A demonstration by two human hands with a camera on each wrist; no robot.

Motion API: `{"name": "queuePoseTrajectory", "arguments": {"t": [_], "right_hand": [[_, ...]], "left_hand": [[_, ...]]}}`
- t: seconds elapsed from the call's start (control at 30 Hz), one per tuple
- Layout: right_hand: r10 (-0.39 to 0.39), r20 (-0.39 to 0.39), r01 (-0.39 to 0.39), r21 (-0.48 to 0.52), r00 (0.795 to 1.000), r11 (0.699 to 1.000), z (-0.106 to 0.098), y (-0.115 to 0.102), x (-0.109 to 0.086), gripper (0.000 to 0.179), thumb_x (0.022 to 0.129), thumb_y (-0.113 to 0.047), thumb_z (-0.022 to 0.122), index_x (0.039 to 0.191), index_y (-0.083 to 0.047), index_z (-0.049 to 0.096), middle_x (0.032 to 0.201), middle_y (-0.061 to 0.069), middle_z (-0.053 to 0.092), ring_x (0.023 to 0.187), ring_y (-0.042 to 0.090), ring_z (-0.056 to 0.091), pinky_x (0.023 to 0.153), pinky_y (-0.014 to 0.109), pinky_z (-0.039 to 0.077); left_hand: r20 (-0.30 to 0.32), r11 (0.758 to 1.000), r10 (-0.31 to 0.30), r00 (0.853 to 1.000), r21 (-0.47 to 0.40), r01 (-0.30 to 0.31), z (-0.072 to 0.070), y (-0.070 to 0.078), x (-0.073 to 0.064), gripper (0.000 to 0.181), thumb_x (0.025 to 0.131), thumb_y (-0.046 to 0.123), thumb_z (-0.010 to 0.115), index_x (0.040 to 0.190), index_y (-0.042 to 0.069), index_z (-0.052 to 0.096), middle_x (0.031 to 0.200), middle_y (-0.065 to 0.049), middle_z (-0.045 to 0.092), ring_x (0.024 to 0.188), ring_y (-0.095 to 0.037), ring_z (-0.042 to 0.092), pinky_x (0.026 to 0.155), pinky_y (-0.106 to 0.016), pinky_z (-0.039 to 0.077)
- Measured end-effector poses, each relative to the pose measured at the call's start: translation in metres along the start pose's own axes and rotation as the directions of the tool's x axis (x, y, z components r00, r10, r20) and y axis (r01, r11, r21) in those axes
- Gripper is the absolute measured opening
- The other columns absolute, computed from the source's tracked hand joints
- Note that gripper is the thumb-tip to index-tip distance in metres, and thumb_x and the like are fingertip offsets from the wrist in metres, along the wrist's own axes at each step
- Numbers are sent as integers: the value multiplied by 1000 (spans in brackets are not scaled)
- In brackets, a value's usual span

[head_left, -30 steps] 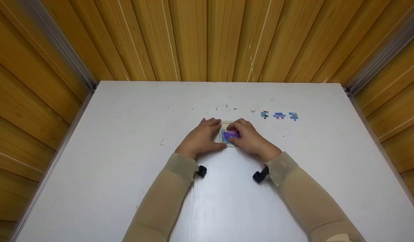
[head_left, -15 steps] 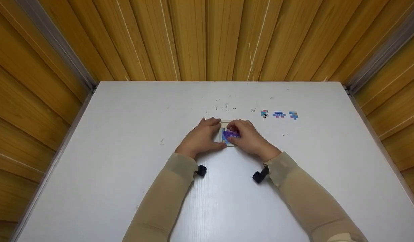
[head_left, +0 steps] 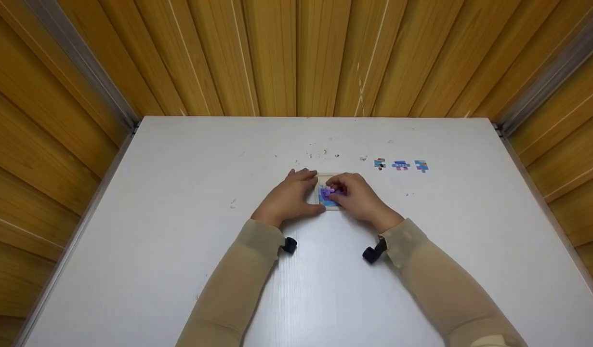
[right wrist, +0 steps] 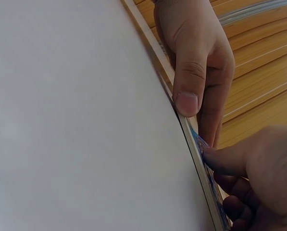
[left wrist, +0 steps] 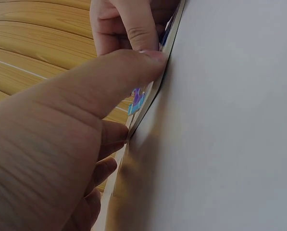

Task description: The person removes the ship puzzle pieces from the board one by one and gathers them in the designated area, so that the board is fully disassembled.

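A small jigsaw puzzle tray (head_left: 323,179) with a pale wooden rim lies flat on the white table, with blue and purple puzzle parts inside. My left hand (head_left: 289,197) holds it at the left, thumb on the near edge and fingers along the far left side. Over the tray, my right hand (head_left: 358,196) pinches a purple puzzle piece (head_left: 327,192) between thumb and curled fingers. That hand hides the tray's right part. In the left wrist view the left thumb (left wrist: 119,72) rests on the rim. The right wrist view shows the right thumb (right wrist: 230,159) close against the tray.
Three loose puzzle pieces lie in a row at the back right: one with a dark spot (head_left: 379,163), one purple and pink (head_left: 401,165), one mostly blue (head_left: 421,166). Small marks dot the white table (head_left: 180,173). Wood-patterned panels (head_left: 296,58) wall off the back and sides.
The purple piece under my right fingers has shifted and turned slightly, showing more of the blue part below it. My left hand and the loose pieces stay put.
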State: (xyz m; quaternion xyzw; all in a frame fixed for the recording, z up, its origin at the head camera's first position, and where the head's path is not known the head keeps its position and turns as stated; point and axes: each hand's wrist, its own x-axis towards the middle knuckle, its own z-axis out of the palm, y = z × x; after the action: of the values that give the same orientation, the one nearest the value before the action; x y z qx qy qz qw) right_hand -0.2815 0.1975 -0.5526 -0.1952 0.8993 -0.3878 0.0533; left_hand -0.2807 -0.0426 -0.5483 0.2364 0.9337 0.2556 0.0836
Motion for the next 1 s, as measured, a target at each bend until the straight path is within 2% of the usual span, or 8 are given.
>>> {"name": "queuePoseTrajectory", "arguments": {"t": [0.3,0.57,1.0], "right_hand": [[41,-6,-41,14,999,999,-2,1,-1,31,107,-9,77,137,-4,76,124,16,75,120,32,63,110,49,50],[81,-3,-81,45,997,996,-4,-1,-2,31,108,-9,75,139,-5,74,119,14,72,112,28,60,102,43,48],[102,23,-103,76,995,992,-9,3,-3,31,112,-8,68,142,-5,70,119,12,68,111,26,60,100,39,49]], "left_hand": [[-2,1000,0,1000,10,0,-1,1,0,92,97,52,87,169,7,52,184,-2,41,176,-28,29,148,-45,17],[-4,1000,-8,1000,4,8,1,0,0,91,96,52,86,168,7,54,184,-3,42,176,-31,30,147,-47,21],[-7,999,-27,1000,-25,27,0,3,-2,91,96,51,88,169,9,53,184,0,41,177,-30,28,147,-47,20]]}}
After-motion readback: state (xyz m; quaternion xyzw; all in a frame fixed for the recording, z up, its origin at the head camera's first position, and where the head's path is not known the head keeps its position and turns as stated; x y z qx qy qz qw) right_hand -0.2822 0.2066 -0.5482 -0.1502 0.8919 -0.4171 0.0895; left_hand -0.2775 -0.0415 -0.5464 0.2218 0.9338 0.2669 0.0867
